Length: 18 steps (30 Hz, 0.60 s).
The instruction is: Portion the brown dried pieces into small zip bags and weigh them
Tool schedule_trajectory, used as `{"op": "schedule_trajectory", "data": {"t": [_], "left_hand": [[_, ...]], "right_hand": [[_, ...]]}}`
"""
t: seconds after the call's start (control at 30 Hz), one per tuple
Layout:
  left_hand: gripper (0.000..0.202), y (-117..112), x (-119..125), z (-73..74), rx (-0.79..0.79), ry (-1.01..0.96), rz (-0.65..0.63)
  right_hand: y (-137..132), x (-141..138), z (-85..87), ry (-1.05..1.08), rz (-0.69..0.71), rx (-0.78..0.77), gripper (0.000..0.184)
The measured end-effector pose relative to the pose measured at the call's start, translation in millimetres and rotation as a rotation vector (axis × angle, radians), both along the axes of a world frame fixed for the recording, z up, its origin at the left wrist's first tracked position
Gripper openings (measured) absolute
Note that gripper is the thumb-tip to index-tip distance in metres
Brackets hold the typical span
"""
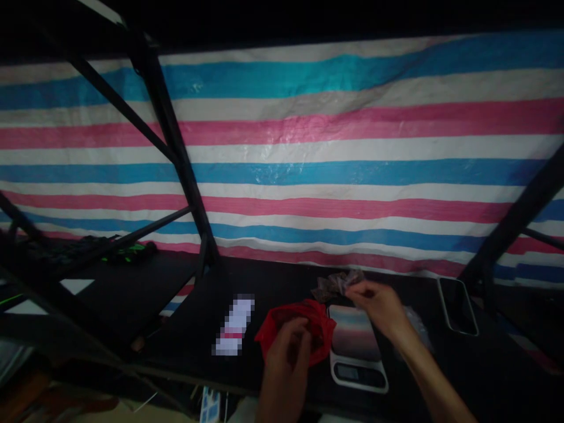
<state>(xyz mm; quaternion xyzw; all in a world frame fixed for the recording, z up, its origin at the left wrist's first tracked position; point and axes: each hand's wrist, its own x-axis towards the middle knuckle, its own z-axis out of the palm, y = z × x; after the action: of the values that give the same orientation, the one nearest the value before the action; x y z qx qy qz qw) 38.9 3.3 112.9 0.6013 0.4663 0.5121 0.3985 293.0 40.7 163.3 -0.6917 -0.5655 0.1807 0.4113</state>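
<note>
A red plastic bag [275, 320] stands with its mouth spread on the dark shelf. My left hand [286, 349] is over its near side, thumb and fingers curved and apart at the opening; the bag's contents are mostly hidden in shadow. Just right of the bag lies a white digital scale [359, 379] with a shiny platform and a small display. Behind the scale are small clear plastic bags [328, 286] with dark contents. My right hand [376, 299] reaches over the scale's far right corner, thumb and fingertips pinched on the crumpled plastic of one.
A phone [458, 305] lies at the right, and crumpled clear plastic [416, 326] is beside my right forearm. A blurred-out pale strip [235, 323] lies left of the red bag. Black frame posts [176, 141] rise at both sides. Striped sheeting [330, 176] hangs behind.
</note>
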Motion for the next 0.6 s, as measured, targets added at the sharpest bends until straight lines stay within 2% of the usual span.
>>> {"op": "schedule_trajectory", "data": {"t": [0.03, 0.1, 0.17, 0.27, 0.43, 0.6], "left_hand": [[0.035, -1.2, 10.2, -0.4, -0.035, -0.045, -0.093], [0.038, -2.5, 23.5, 0.6, -0.092, -0.098, -0.16], [0.04, -3.4, 26.6, 3.9, -0.128, -0.153, -0.151], [0.042, -3.7, 17.6, 10.9, -0.171, -0.229, -0.111], [0.03, 0.6, -5.6, 18.8, -0.211, -0.195, -0.112], [0.028, 10.6, -19.9, 15.2, -0.128, -0.089, -0.022]], "right_hand": [[-7.6, -17.8, -2.6, 0.074, 0.05, 0.01, 0.023], [-19.7, -51.0, -8.1, 0.409, 0.16, -0.011, 0.032], [-27.0, -77.5, -11.3, 0.615, 0.218, -0.057, 0.04], [-30.0, -102.9, -13.0, 0.785, 0.244, -0.122, 0.05], [-27.3, -119.9, -20.8, 0.931, 0.34, -0.17, 0.055], [-23.7, -122.3, -27.7, 0.825, 0.335, -0.149, 0.051]]}}
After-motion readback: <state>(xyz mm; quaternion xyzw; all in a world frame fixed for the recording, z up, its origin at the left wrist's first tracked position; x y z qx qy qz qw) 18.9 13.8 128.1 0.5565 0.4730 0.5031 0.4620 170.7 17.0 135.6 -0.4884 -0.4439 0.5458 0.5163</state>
